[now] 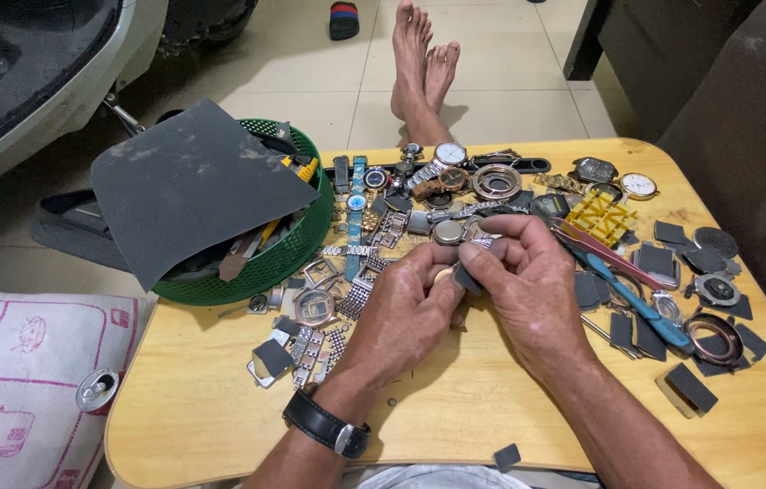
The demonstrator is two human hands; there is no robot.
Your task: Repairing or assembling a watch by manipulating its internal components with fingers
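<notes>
My left hand (pixel 406 312) and my right hand (pixel 528 281) meet over the middle of a small yellow wooden table (pixel 455 412). Between their fingertips they pinch a small dark grey piece of sandpaper (pixel 467 279) and a small part that is mostly hidden by the fingers. A black wristwatch (pixel 327 426) sits on my left wrist. Just beyond the hands lies a heap of watches, watch cases and metal bracelets (pixel 437 181).
A green basket (pixel 279 258) of tools stands at the table's left corner, covered by a large grey sandpaper sheet (pixel 188 181). Blue-handled pliers (pixel 632 299), pink tweezers, a yellow plastic piece (pixel 600 215) and several sandpaper scraps lie at the right. My bare feet (pixel 419 63) stretch out beyond the table.
</notes>
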